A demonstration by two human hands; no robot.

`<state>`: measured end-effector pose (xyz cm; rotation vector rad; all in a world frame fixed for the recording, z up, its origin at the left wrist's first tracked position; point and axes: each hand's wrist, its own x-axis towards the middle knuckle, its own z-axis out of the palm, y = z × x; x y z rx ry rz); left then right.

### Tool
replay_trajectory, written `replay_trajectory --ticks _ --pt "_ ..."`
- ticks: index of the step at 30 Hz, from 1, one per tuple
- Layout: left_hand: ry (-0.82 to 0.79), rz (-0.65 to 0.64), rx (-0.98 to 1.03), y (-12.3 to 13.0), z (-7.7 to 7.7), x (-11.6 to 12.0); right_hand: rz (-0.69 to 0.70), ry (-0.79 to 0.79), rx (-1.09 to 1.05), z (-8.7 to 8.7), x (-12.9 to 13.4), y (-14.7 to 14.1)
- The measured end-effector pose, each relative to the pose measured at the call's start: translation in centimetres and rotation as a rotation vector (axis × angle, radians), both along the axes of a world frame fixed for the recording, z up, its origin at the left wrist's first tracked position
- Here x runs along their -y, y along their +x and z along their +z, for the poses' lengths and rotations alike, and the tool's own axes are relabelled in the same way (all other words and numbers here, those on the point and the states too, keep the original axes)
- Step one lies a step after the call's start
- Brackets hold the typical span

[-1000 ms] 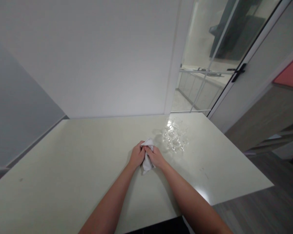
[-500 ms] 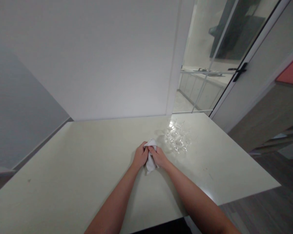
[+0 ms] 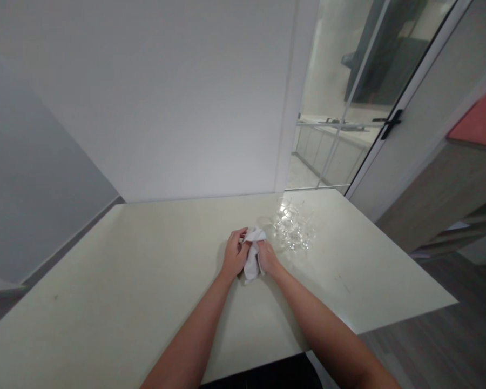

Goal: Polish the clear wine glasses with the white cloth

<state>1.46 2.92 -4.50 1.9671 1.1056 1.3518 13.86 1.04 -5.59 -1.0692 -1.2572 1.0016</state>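
Observation:
A crumpled white cloth (image 3: 252, 265) is bunched between both hands, just above or on the pale table (image 3: 154, 281); which of the two I cannot tell. My left hand (image 3: 234, 254) grips its left side, with the thumb on the cloth and the fingers curled. On the other side my right hand (image 3: 268, 258) is closed on the cloth, with some fingers tucked under its folds. Whether anything is wrapped inside the cloth is hidden. Right beside my right hand lies a tangled heap of clear, shiny pieces (image 3: 294, 227), too fine to name.
Behind the table's far edge rises a white panel (image 3: 186, 108). A glass-paned door with a black handle (image 3: 391, 124) stands at the back right. Further right, a red object (image 3: 476, 120) rests on a wooden cabinet (image 3: 441, 183). Small marks (image 3: 342, 282) show on the tabletop.
The cloth has been shifted in the hands, its top now fuller and more spread. My right thumb has gone under the cloth's fold, and my left fingers have loosened slightly. The view has shifted a little.

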Motion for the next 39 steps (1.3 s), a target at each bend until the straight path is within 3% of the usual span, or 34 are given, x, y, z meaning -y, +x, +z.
replay_trajectory --ticks 3,6,10,16,18,21,28,39 --pt "0.083 0.080 0.016 -0.1 0.5 0.4 -0.017 -0.019 -0.003 -0.1 0.0 0.1" --pt "0.089 0.040 -0.002 -0.1 0.6 0.7 -0.025 -0.012 0.031 -0.1 0.0 0.2" --pt "-0.063 -0.017 0.097 0.3 0.3 0.6 -0.007 0.029 0.068 0.0 0.1 0.2" --pt "-0.235 0.218 0.468 0.2 -0.5 -0.7 0.029 0.081 0.227 0.0 0.5 0.2" --pt "-0.326 0.214 0.520 0.0 -0.8 -1.1 0.051 0.069 0.290 0.1 0.7 0.1" --pt "-0.392 0.117 0.447 0.0 -1.0 -1.3 0.058 0.101 0.329 0.4 0.9 0.1" --pt "-0.222 -0.027 -0.013 0.7 -1.0 -0.4 0.038 0.107 0.301 0.4 0.6 0.1" --pt "-0.224 -0.010 -0.041 0.6 -1.1 -0.4 0.034 0.106 0.321 0.3 0.4 0.2"
